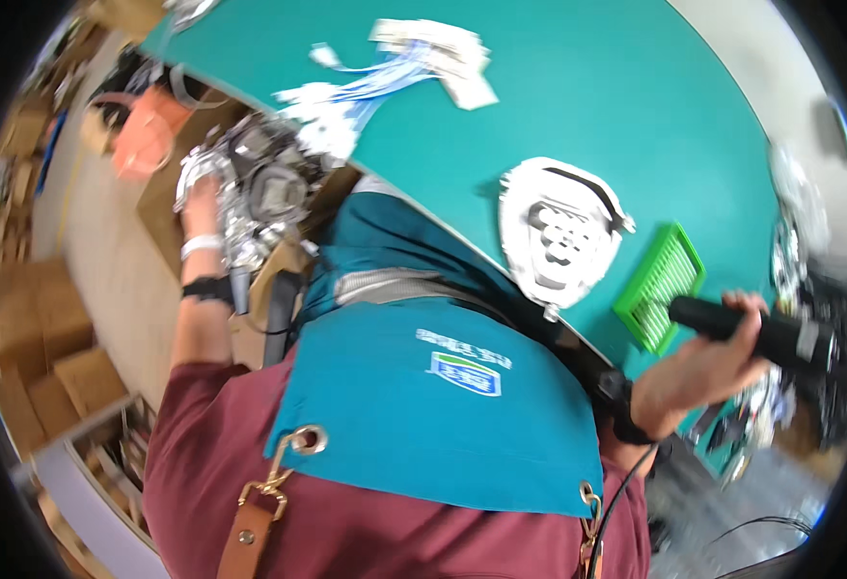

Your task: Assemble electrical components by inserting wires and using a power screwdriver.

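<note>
My left hand (202, 205) reaches into a cardboard box (158, 217) beside the bench, among grey parts (277, 188) in clear plastic bags. Its fingers are blurred and partly hidden by shiny plastic, so their grip does not show. In my right hand (698, 374) is a black, tube-shaped tool (708, 317), apparently an electric screwdriver, with its narrower end over a green ribbed tray (657, 289). Between my hands, near the bench edge, lies a white moulded housing (560, 232) with dark openings and a dark strip along its upper rim.
White connectors with blue-white wires (385, 82) lie at the far left of the green bench (597, 87). An orange bag (149, 135) stands left of the box. Cardboard boxes (47, 338) are stacked at far left, and black plastic bags (833, 376) hang at right.
</note>
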### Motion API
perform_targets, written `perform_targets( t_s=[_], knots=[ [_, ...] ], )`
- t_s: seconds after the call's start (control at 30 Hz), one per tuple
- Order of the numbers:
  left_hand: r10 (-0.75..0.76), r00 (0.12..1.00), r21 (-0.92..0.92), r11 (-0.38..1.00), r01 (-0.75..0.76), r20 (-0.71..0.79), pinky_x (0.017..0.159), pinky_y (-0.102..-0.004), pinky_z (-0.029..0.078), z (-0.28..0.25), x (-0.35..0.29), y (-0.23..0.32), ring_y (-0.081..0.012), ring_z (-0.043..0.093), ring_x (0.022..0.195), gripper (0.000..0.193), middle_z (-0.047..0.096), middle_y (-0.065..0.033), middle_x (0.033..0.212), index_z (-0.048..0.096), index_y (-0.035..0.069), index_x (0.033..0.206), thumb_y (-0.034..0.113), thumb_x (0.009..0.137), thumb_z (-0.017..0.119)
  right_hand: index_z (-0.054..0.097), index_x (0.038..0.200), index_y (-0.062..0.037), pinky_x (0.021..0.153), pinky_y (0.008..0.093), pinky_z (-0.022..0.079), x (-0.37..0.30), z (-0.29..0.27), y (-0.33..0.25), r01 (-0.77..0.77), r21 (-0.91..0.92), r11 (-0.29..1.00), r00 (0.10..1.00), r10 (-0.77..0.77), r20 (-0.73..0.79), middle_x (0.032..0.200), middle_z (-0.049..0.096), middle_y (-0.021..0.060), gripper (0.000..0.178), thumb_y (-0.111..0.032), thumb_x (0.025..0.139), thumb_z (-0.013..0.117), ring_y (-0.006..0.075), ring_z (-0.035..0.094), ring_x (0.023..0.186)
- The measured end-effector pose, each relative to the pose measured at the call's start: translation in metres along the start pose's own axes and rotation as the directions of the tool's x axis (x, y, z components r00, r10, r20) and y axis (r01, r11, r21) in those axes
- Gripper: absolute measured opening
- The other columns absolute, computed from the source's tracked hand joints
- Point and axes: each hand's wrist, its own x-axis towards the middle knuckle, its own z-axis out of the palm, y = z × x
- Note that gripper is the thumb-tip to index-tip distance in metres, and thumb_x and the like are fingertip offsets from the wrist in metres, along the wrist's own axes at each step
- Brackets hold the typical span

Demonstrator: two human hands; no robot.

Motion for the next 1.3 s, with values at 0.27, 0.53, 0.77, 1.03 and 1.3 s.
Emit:
perform_targets(
  t_s=[0.27, 0.53, 0.77, 1.03, 1.3],
  knots=[
    [0.135, 0.793, 0.016, 0.984, -0.180, 0.593, 0.084, -0.0427, 0.046, 0.033, -0.055, 0.217, -0.0389, 0.058, 0.097, 0.061, 0.060, -0.0270, 0.102, 0.048, 0.001, 0.118, 0.045, 0.078, 0.059, 0.045, 0.091, 0.0050, 0.073, 0.0335, 0.043, -0.010, -0.002, -0.004, 0.086, 0.009, 0.996, 0.995, -0.086, 0.058, 0.085, 0.050, 0.0108, 0.007, 0.000, 0.086, 0.042, 0.0189, 0.048, 0.076],
    [0.158, 0.623, -0.065, 0.983, -0.169, 0.766, 0.087, -0.0430, 0.045, 0.028, -0.065, 0.246, -0.0389, 0.058, 0.097, 0.060, 0.060, -0.0239, 0.106, 0.047, 0.007, 0.126, 0.043, 0.078, 0.050, 0.046, 0.094, 0.0034, 0.073, 0.0333, 0.041, -0.011, -0.006, 0.000, 0.084, 0.006, 0.996, 0.991, -0.085, 0.102, 0.084, 0.049, 0.0097, 0.022, -0.014, 0.086, 0.056, 0.0197, 0.045, 0.076],
    [-0.038, 0.989, -0.232, 0.973, 0.004, -0.142, 0.079, -0.0431, 0.047, 0.009, -0.017, 0.151, -0.0390, 0.059, 0.087, 0.030, 0.062, -0.0237, 0.091, 0.063, 0.000, 0.098, 0.022, 0.078, 0.055, 0.046, 0.098, 0.0050, 0.073, 0.0335, 0.042, -0.007, -0.004, -0.002, 0.035, 0.073, 0.997, 0.994, -0.042, 0.104, 0.086, 0.049, 0.0108, 0.021, -0.008, 0.085, 0.053, 0.0193, 0.047, 0.077],
    [-0.816, 0.517, -0.784, 0.136, 0.606, 0.258, 0.083, -0.0401, 0.046, 0.032, -0.010, -0.007, -0.0310, 0.053, 0.103, 0.081, 0.051, -0.0188, 0.122, 0.045, -0.006, 0.125, 0.055, 0.074, 0.060, 0.039, 0.114, 0.0088, 0.069, 0.0336, 0.042, -0.002, -0.010, 0.008, 0.108, 0.105, 0.989, 0.963, -0.130, 0.236, 0.081, 0.052, 0.0125, 0.045, -0.012, 0.079, 0.059, 0.0184, 0.048, 0.069],
    [-0.464, 0.885, -0.355, 0.833, 0.424, -0.031, 0.065, -0.0349, 0.048, 0.106, 0.069, 0.037, -0.0240, 0.061, 0.071, 0.038, 0.066, -0.0137, 0.086, 0.059, 0.005, 0.108, 0.033, 0.082, 0.059, 0.038, 0.116, 0.0073, 0.066, 0.0336, 0.038, 0.004, -0.017, 0.009, 0.079, 0.080, 0.994, 0.970, -0.095, 0.224, 0.082, 0.047, 0.0108, 0.044, -0.016, 0.081, 0.052, 0.0190, 0.044, 0.072]
  ],
)
